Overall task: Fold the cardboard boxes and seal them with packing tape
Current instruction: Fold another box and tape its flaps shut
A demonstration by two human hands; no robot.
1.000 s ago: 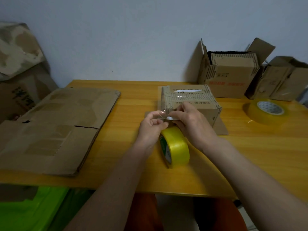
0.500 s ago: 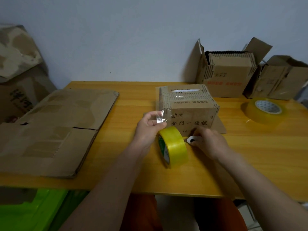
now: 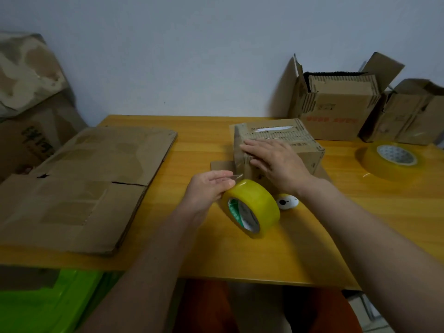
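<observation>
Head view. Folded box (image 3: 305,150) on the table (image 3: 360,224), just past centre, sitting on a flat card sheet (image 3: 219,165). Right hand (image 3: 276,162) laid flat over the near left top corner of the box, fingers straight and close together, pointing left, pressing down; fingertips reaching the left edge where a clear tape strip (image 3: 237,162) runs down the side. Left hand (image 3: 209,188) just left of and below that corner, near the box but apart from it, thumb and fingers brought together on a thin clear bit of tape at its tips; whether that bit joins the strip on the box, cannot tell. Yellow roll (image 3: 252,207) standing on edge directly in front of the box, touching the left hand's fingers on its upper left, below the right wrist. Small white and yellow cutter (image 3: 287,201) lying on the table just right of the roll, under the right forearm, held by neither hand.

Farther out: flattened boxes (image 3: 79,188) stacked on the left of the table, well apart from both hands. Second roll (image 3: 389,159) lying flat at the right. Two open boxes (image 3: 336,109) against the wall behind, far right. Green bin (image 3: 43,306) below the table edge, lower left.
</observation>
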